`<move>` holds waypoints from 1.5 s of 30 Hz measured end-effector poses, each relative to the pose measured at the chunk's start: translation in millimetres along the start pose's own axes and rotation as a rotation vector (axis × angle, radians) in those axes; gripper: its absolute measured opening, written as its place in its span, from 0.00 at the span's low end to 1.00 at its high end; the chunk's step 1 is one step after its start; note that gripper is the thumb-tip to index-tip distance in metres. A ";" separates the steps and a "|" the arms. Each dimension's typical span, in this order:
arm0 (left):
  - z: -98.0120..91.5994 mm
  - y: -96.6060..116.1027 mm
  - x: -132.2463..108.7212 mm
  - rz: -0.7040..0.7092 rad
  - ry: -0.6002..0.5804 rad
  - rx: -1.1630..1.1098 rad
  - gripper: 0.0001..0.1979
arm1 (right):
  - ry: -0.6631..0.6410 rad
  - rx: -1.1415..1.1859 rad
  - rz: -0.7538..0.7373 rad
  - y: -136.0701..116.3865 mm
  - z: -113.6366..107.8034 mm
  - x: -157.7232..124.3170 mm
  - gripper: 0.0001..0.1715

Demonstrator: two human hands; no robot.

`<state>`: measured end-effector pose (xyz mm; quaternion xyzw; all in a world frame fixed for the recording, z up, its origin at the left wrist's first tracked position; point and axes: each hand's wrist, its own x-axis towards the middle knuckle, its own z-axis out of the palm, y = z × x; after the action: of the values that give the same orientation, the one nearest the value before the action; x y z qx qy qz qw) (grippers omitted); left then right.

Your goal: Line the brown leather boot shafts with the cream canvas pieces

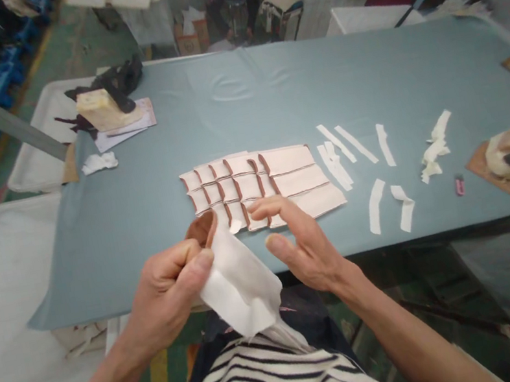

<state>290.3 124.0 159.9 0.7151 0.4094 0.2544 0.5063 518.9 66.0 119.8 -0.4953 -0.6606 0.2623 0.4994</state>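
My left hand [177,284] is closed on a white fabric piece [241,279] with a brown upper edge, pinched between thumb and fingers. The piece hangs over the table's front edge towards my striped top. Just right of it is my right hand [303,241], thumb and fingers apart, nothing visible between them. Its fingertips are close to a small white scrap [235,226]. Beyond both hands, overlapping rows of pale pieces with brown edges [302,176] lie on the blue-grey table cover [339,84]. The hands partly hide the nearest row.
White strips [376,206] lie scattered right of the rows, with crumpled strips [435,146] farther right. A pink-and-black item [460,184] lies near a yellowish block on a brown board [506,160]. Another yellowish block [102,109] is at back left. White trays [10,260] stand left. A person sits beyond the table.
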 end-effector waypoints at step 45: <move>-29.3 -46.6 -25.2 -0.162 0.352 -0.409 0.43 | -0.229 -0.312 -0.127 2.9 73.0 -13.9 0.11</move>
<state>238.8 124.9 128.3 0.5080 0.4869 0.4106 0.5799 453.1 65.2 85.3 -0.4911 -0.7756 0.1795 0.3535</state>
